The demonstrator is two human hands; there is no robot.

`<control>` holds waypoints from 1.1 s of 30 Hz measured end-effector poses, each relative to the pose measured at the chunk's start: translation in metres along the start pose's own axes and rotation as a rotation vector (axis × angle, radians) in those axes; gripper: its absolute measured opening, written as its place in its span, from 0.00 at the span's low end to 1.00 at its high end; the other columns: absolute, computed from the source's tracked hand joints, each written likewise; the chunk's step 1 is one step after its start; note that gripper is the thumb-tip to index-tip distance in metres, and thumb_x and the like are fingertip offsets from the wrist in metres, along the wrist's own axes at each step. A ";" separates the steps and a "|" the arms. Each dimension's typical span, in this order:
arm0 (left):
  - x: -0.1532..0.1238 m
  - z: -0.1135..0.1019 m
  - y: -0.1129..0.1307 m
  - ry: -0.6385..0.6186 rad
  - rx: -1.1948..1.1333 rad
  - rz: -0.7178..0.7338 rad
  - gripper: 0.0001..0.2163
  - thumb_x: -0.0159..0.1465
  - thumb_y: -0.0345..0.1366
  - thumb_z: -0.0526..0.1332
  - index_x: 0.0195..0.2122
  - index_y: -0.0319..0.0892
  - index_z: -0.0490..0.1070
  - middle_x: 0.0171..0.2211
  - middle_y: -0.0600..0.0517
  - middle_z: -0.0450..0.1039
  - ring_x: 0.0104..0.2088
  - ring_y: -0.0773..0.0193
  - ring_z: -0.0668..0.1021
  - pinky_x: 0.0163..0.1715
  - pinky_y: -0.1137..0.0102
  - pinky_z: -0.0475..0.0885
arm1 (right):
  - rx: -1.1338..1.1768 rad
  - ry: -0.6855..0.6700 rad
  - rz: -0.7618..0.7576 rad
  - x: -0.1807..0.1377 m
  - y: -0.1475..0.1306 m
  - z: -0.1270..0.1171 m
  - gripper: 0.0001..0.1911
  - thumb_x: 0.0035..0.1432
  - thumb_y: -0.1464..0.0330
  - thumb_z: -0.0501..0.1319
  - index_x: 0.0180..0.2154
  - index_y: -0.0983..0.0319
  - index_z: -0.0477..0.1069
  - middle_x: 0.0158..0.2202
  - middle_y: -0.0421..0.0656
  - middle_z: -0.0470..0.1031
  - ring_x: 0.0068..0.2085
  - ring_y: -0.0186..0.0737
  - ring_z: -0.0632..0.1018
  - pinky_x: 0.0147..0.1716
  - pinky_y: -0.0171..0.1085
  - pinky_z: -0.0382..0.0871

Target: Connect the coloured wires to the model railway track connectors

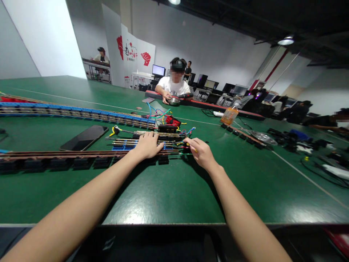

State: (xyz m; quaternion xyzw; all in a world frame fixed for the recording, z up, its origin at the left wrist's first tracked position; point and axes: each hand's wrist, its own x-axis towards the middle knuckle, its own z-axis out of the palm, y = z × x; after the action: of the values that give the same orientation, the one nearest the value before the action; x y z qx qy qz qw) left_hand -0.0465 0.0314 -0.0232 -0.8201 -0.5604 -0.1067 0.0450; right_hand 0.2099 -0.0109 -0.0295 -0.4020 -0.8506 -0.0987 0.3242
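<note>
My left hand (148, 145) lies fairly flat across short sections of toy-like track (125, 142), with blue and black ties under thin metal rails. It presses down on them from above, its thumb pointing right. At the right end of these pieces my right hand (201, 152) is closed in a pinch, close to the rail ends and some coloured wires (188, 131). A bit of yellow shows between its fingers, but what it holds is mostly hidden. Just behind the hands sit a black block (167, 128) and a red part (172, 120) with loose wires.
A long brown-railed track (68, 155) runs left on the green table (163, 196). Behind it lie a phone (84, 138) and a curved blue track (76, 112). An orange bottle (229, 115) stands to the right. Across the table a person (174, 85) handles a metal bowl (173, 100).
</note>
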 end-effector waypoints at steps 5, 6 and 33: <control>-0.001 -0.001 0.001 0.002 0.004 -0.003 0.25 0.68 0.49 0.47 0.56 0.36 0.64 0.55 0.37 0.67 0.55 0.45 0.69 0.51 0.56 0.66 | -0.122 -0.059 -0.045 0.002 -0.005 -0.001 0.23 0.63 0.77 0.50 0.55 0.59 0.70 0.41 0.47 0.74 0.39 0.42 0.74 0.39 0.39 0.70; -0.001 -0.002 0.001 0.001 0.005 -0.005 0.25 0.68 0.49 0.47 0.56 0.36 0.64 0.55 0.37 0.67 0.55 0.45 0.69 0.51 0.55 0.66 | -0.140 -0.060 -0.052 0.002 -0.006 -0.001 0.23 0.63 0.78 0.50 0.55 0.58 0.70 0.40 0.47 0.74 0.39 0.42 0.73 0.39 0.38 0.70; 0.000 0.000 0.000 -0.005 -0.023 -0.012 0.25 0.67 0.50 0.47 0.58 0.37 0.63 0.58 0.37 0.65 0.57 0.45 0.67 0.53 0.54 0.65 | -0.008 0.074 0.163 0.001 -0.012 0.007 0.16 0.65 0.67 0.52 0.54 0.57 0.65 0.39 0.45 0.78 0.37 0.42 0.80 0.38 0.39 0.73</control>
State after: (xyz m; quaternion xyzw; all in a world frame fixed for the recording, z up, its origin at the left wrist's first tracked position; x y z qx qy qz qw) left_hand -0.0464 0.0311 -0.0227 -0.8173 -0.5643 -0.1115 0.0334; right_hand 0.1974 -0.0150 -0.0333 -0.4673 -0.8021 -0.0902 0.3606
